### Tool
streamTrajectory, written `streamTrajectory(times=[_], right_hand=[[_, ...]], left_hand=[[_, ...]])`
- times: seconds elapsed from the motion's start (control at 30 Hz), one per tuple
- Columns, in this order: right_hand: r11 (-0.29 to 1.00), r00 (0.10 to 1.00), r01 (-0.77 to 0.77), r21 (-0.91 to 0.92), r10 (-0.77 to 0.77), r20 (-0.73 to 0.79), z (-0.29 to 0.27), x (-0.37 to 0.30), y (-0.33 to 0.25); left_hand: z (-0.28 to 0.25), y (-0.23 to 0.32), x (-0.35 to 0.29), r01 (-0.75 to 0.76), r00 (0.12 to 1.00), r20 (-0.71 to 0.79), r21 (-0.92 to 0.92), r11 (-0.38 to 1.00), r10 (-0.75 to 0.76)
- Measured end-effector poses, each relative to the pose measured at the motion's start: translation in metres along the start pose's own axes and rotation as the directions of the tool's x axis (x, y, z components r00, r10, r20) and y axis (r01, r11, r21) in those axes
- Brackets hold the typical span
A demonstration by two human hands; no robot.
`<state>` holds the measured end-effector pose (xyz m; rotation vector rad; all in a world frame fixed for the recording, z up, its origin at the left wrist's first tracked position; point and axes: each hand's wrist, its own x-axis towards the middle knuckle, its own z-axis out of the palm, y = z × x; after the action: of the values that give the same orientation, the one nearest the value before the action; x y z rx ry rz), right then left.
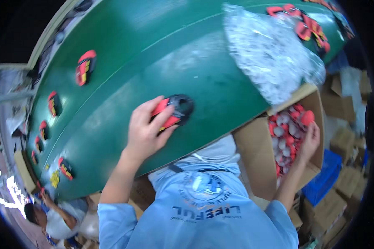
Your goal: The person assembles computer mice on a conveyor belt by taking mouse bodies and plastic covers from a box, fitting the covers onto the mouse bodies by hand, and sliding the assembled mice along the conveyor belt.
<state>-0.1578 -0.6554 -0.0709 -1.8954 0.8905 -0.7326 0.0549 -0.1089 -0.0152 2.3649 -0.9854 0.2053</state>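
Note:
My left hand (pixel 147 128) is closed round a red, black and yellow rounded device (pixel 183 106) on the green conveyor belt (pixel 212 66). A round black part of it faces away from my fingers; its exact kind is not clear. At the right, my right hand (pixel 311 141) reaches into an open cardboard box (pixel 255 151). Its fingers are closed on a round red cap (pixel 307 118) above many red and whitish caps (pixel 284 139).
Clear plastic bags (pixel 270 50) lie on the belt beside the box. Similar devices (pixel 85 68) are spread along the left, and more are heaped (pixel 311 29) at the far right. Another person (pixel 64 220) sits at lower left. A blue crate (pixel 324 172) and cartons (pixel 328 211) stand at right.

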Motion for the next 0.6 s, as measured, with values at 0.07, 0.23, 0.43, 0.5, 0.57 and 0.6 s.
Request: streamTrajectory(times=[0.07, 0.23, 0.43, 0.5, 0.57, 0.6], right_hand=[[0.862, 0.973, -0.132, 0.489, 0.019, 0.23, 0.041, -0.037, -0.087], [0.74, 0.558, -0.54, 0.4, -0.041, 0.829, 0.194, -0.114, -0.198], [0.999, 0.303, -0.036, 0.017, -0.005, 0.953, 0.246, -0.113, -0.222], [0.911, 0.213, 0.404, -0.079, -0.009, 0.977, 0.247, -0.107, -0.234], [0.67, 0.329, 0.698, 0.255, -0.615, 0.716, 0.248, -0.11, -0.244], [0.665, 0.321, 0.703, 0.251, -0.612, 0.722, 0.252, -0.11, -0.246]], left_hand=[[0.001, 0.0, -0.003, -0.005, 0.998, -0.055, -0.017, 1.0, 0.004], [0.005, -0.002, -0.006, 0.038, 0.994, -0.101, -0.065, 0.997, -0.045], [0.003, -0.002, -0.003, -0.005, 0.997, -0.078, -0.001, 1.0, 0.005], [0.001, -0.002, -0.004, -0.017, 0.997, -0.081, 0.029, 0.999, 0.02], [0.001, -0.002, -0.005, -0.027, 0.998, -0.052, 0.044, 0.999, 0.029], [0.001, -0.002, -0.004, -0.021, 0.998, -0.06, 0.036, 0.999, 0.023]])
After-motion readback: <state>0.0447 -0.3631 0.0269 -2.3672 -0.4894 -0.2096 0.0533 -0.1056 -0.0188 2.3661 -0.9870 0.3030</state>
